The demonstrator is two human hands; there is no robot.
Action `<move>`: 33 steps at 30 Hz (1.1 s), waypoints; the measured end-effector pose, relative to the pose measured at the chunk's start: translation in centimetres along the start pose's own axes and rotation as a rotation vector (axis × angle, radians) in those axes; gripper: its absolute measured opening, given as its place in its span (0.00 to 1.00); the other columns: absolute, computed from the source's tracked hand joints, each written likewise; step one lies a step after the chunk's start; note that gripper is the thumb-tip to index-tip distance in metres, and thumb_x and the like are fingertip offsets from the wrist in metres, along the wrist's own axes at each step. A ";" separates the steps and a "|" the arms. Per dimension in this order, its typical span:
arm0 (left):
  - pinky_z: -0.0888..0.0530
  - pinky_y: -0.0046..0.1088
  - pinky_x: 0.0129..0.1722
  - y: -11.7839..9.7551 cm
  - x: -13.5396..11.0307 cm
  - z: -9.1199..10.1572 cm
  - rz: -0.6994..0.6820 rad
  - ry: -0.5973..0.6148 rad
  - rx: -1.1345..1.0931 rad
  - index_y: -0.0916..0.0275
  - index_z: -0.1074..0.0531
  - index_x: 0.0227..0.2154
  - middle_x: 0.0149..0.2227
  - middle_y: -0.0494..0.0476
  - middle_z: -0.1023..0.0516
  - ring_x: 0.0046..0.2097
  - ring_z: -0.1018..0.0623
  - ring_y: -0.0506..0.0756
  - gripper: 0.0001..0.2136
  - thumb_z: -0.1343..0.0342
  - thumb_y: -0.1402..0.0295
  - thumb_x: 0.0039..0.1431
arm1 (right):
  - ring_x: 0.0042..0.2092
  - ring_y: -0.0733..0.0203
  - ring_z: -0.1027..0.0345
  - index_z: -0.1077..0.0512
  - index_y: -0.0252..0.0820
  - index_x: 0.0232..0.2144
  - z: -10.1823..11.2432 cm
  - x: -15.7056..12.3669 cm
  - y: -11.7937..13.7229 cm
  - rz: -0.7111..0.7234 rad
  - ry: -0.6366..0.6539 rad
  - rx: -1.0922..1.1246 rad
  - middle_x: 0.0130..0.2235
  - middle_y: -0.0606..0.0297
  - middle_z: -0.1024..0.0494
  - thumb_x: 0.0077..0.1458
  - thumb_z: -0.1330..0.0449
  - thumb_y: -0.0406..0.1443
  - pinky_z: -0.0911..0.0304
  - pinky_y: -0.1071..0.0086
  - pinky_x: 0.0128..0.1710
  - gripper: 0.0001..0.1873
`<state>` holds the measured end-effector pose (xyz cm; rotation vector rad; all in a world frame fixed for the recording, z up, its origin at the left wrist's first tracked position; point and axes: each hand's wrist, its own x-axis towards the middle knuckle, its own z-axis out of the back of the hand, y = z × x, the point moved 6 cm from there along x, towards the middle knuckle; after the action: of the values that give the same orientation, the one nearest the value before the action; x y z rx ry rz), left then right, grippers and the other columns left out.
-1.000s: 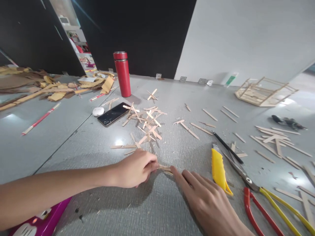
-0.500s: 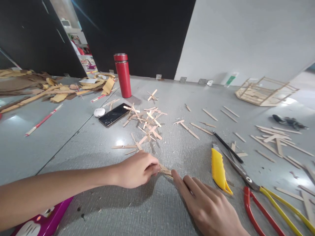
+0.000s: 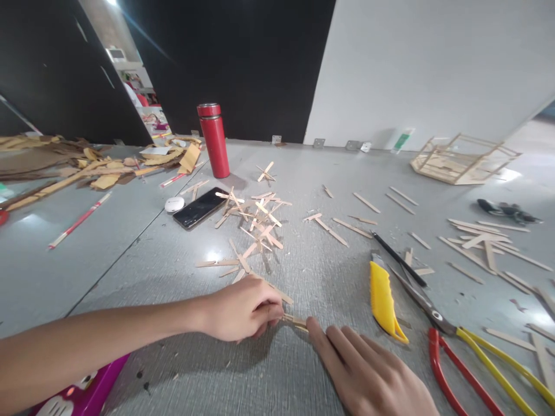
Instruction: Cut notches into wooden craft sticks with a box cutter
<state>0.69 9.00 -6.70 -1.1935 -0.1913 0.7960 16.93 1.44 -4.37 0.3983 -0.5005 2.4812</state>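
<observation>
Between my hands is a small piece of thin wooden craft sticks (image 3: 295, 320), low over the grey table. My left hand (image 3: 249, 306) comes in from the left and is closed, its thumb and fingers pinching the left end of the sticks. My right hand (image 3: 364, 367) lies at the right end, index fingertip against the wood; its thumb is hidden beneath. Just behind my left hand another craft stick (image 3: 281, 293) slants across the table. A loose heap of craft sticks (image 3: 264, 222), some crossed or joined, lies farther off.
To the right are a yellow box cutter (image 3: 382, 297), a black pen (image 3: 399, 259) and shears with red and yellow handles (image 3: 451, 335). A phone (image 3: 202, 208), a white case (image 3: 174, 204) and a red flask (image 3: 214, 141) stand beyond. A stick frame (image 3: 466, 164) sits back right.
My hands sit slightly lower in the view, still at the two ends of the sticks. The stick behind my left hand now shows. The whole view has shifted a little.
</observation>
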 end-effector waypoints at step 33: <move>0.37 0.22 0.25 0.0 0.3 0.0 -0.038 -0.070 0.055 0.61 0.35 0.23 0.18 0.46 0.33 0.21 0.35 0.46 0.15 0.52 0.73 0.69 | 0.29 0.54 0.22 0.25 0.20 0.49 -0.3 0.4 1.0 0.039 -0.029 -0.129 0.32 0.54 0.17 0.63 0.54 0.19 0.35 0.62 0.23 0.21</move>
<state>0.92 9.23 -6.73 -1.1076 -0.2478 0.8057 15.97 1.04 -4.76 0.3768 -0.6819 2.4670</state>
